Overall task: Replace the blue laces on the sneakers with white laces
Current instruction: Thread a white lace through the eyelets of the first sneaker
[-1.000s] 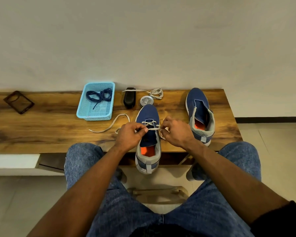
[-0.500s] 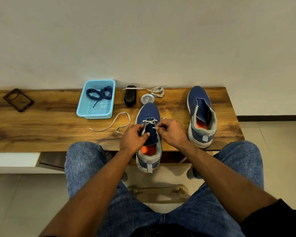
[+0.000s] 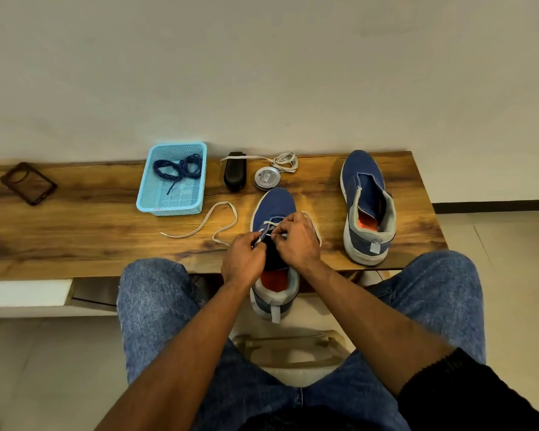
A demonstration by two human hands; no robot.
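so my hands have crept a bit further up toward the toe of the near sneaker (image 3: 274, 204) than they were half a second back, and they're closer together now, nearly knuckle to knuckle over the tongue. My left hand (image 3: 242, 262) is pinching the edge by the eyelets, with a bit of the white lace (image 3: 269, 224) running out of that pinch. My right hand (image 3: 297, 241) is curled over the lace on the other side, looks like I'm pinching the tip, but my fingers hide it so can't swear to it. Only about 2 crossings are done just ahead of my fingertips, so I'd say I'm feeding the next eyelet. The loose tail (image 3: 213, 221) loops off on the table (image 3: 75, 231) to the left of my grip. The second sneaker (image 3: 366, 209) sits off to the right of my hands with no lace in it, its spare white lace (image 3: 285, 161) is up beyond my grip, and the old blue laces (image 3: 178, 169) are in the basket (image 3: 143, 200) up and left. So roughly 1 shoe barely started, 1 to go
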